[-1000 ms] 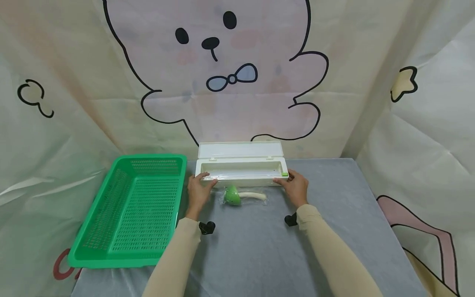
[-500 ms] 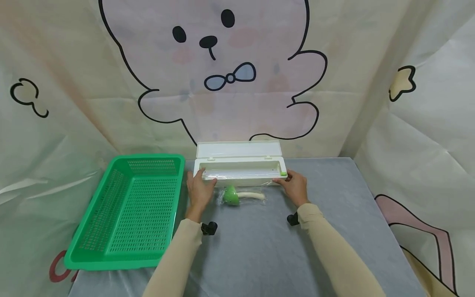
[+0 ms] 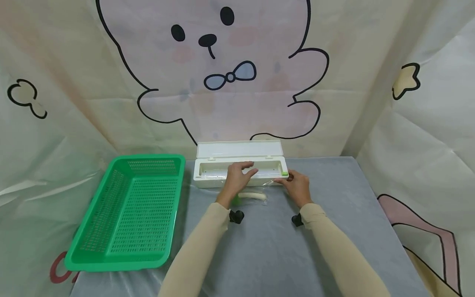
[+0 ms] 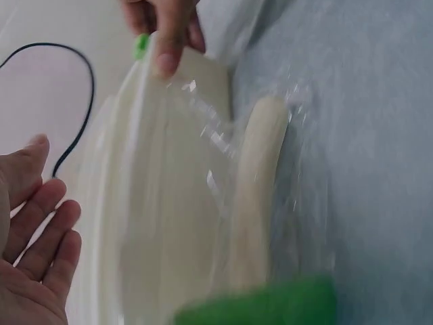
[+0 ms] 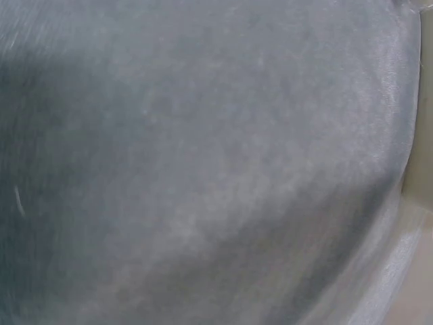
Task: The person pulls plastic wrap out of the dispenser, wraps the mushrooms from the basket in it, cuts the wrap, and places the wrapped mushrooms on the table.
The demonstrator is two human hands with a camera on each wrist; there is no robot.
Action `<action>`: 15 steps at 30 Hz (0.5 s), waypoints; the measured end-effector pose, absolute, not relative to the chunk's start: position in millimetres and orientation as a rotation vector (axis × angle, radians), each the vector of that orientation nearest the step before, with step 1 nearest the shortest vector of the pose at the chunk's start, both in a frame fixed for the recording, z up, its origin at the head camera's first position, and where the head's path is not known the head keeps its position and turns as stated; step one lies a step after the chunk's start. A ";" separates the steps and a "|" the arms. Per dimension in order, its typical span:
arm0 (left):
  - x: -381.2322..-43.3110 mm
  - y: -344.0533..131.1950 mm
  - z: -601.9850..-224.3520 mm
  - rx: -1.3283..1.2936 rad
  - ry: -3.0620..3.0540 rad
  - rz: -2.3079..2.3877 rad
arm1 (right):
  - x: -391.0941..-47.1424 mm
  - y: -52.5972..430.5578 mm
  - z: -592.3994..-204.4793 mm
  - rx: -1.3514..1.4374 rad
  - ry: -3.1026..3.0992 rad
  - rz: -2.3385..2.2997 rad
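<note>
A long white cling film dispenser lies at the back of the table, its lid raised. Clear film clings to its front and crumples near the right end. My right hand grips the right front corner beside a small green slider, thumb on the front edge, as the left wrist view also shows. My left hand hovers before the box with fingers loosely extended, holding nothing. Below it lies a curved cream handle with a green head, in clear wrap, partly hidden by that hand in the head view.
A green plastic basket stands to the left on the grey cloth-covered table. A printed curtain hangs close behind the box and along both sides. Mostly blurred grey cloth fills the right wrist view.
My left hand has let go of the dispenser's left front end and moved right to its middle, now covering part of the wrapped item. The right hand keeps its grip at the right corner.
</note>
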State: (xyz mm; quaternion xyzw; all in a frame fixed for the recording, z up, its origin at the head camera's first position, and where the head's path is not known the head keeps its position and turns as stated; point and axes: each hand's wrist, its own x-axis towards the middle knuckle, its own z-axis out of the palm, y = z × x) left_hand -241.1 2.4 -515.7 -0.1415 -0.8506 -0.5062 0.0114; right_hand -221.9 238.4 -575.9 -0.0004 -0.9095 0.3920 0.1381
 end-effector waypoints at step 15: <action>-259.4 67.3 -536.7 -0.555 -2.768 -1.476 | -225.5 240.4 -582.0 0.024 -2.574 1.125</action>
